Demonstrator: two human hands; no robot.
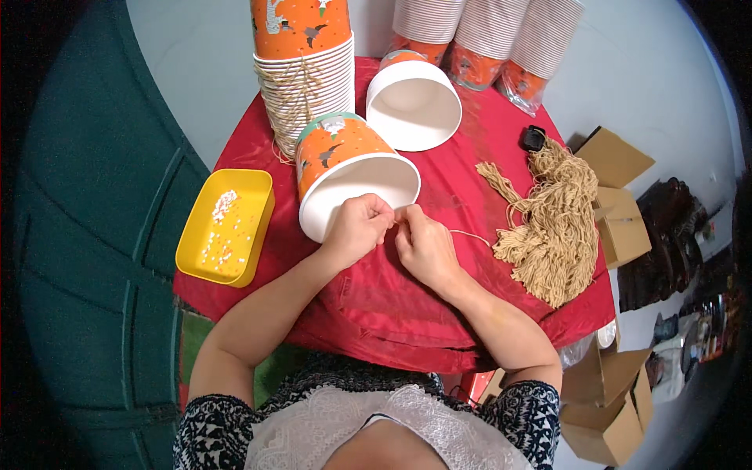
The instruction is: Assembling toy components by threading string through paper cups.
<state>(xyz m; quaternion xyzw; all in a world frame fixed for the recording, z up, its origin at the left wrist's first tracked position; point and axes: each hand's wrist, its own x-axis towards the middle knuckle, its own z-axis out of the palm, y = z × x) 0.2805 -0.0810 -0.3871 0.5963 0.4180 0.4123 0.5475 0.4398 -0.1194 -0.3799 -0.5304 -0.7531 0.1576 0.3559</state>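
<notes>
A paper bucket (pixel 345 153), orange with printed figures and a white inside, lies tilted on its side with its mouth toward me. At its lower rim my left hand (pixel 362 229) is closed in a pinch, its fingertips meeting those of my right hand (pixel 427 244), also closed. Between them they pinch a thin tan cord (pixel 472 235), whose free length runs right from my right hand toward a heap of tan cords (pixel 552 227). The cord's end is hidden by my fingers. Left of the bucket stands a yellow tray (pixel 262 223) with small white pieces (pixel 225 205).
Behind, a tall stack of nested buckets (pixel 305 86) has cords draped down its side. Another white-lined bucket (pixel 415 106) lies beside it. Wrapped bucket stacks (pixel 478 47) stand at the back of the red-covered table (pixel 462 176). Cardboard boxes (pixel 619 211) sit off its right edge.
</notes>
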